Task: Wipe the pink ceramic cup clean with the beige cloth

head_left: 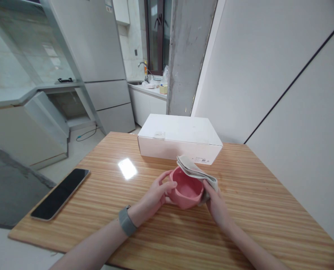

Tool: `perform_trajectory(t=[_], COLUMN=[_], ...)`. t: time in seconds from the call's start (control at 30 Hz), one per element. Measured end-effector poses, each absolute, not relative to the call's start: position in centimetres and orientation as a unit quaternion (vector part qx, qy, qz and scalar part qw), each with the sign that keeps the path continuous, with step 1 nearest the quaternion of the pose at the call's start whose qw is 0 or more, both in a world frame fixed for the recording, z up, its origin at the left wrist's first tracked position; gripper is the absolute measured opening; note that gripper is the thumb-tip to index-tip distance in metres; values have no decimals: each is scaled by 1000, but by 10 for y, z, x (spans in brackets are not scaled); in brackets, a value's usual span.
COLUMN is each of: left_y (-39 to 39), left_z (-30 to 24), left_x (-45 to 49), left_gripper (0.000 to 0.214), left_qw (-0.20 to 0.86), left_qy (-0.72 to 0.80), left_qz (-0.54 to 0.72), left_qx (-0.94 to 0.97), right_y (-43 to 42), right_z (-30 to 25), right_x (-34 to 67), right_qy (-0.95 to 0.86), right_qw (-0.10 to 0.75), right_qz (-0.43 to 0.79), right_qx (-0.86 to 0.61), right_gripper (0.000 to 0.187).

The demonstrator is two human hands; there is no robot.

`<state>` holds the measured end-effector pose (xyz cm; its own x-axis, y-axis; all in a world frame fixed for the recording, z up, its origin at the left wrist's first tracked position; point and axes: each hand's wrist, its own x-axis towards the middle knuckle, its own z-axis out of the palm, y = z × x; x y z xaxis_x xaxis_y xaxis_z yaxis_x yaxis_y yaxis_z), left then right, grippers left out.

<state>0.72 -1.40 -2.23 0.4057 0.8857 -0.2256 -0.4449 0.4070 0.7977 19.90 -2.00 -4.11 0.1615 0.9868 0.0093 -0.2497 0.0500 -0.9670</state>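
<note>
Lower centre of frame: my left hand (159,190) gripped a pink bowl (187,189); my right hand (215,202) held a grey cloth (195,171) at its rim.

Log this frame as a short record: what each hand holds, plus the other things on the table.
Left hand: grips a pink bowl by its left side
Right hand: holds a folded grey cloth at the bowl's right side
Left wrist: grey band
Surface: wood-grain table
Beyond bowl: closed white box
Table's left side: smartphone, screen dark
</note>
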Motion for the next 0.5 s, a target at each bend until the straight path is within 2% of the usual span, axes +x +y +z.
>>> perform_trajectory(t=[0.17, 0.33, 0.5], left_y=[-19, -17, -11], left_z=[-26, -31, -28], left_x=[14, 13, 4], left_gripper=[52, 38, 38], left_qw=[781, 807, 811], left_qy=[301, 299, 327], left_qz=[466, 423, 373], left_qx=[287, 285, 311], right_y=[-26, -27, -20], right_z=[-41, -37, -42], right_x=[192, 196, 201], right_qy=[-415, -401, -377], right_qw=[638, 625, 625], right_qz=[477, 490, 505], right_qx=[-440, -456, -461], right_gripper=[40, 38, 34])
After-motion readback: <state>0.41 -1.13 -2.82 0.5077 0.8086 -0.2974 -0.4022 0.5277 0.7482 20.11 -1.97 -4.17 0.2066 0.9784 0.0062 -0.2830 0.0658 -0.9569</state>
